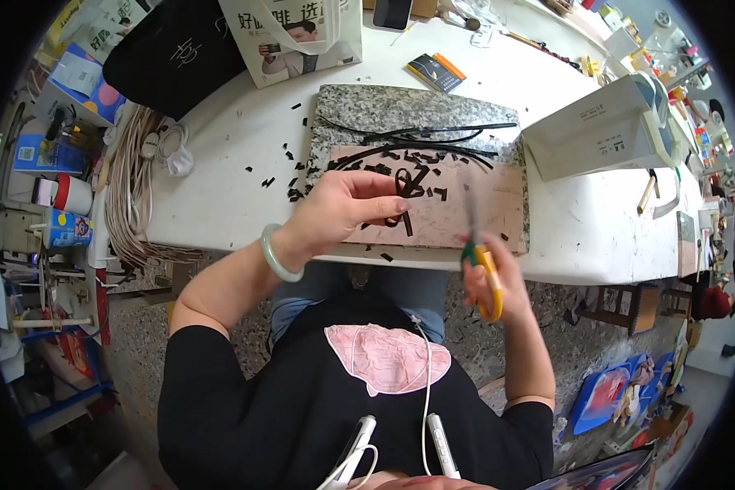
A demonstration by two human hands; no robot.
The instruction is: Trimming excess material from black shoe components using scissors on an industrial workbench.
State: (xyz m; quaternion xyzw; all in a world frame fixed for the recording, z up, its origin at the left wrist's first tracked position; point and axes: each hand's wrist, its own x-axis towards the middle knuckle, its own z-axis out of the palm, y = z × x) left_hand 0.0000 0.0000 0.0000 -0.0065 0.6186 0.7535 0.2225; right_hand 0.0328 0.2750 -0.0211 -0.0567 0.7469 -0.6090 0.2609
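Observation:
My left hand (339, 204) pinches a looped black strip (408, 222) between thumb and fingers; a bangle circles that wrist. To its right, my right hand (508, 282) is closed round the yellow and green handles of a pair of scissors (493, 296). The scissors' blades point away from me, smeared by motion, and stand apart from the strip. Beneath both hands lies a pinkish board (486, 216) on a speckled granite slab (355, 100). Short cut black pieces (439, 194) are scattered over the board and slab. Longer black strips (457, 131) stretch across behind them.
Small black bits (288, 153) dot the white table (229, 204) left of the slab. A pale open box (592, 126) stands at the right. Paper bag (318, 61), black bag (175, 61) and a beige cord bundle (129, 188) fill the left. A phone (392, 13) lies behind.

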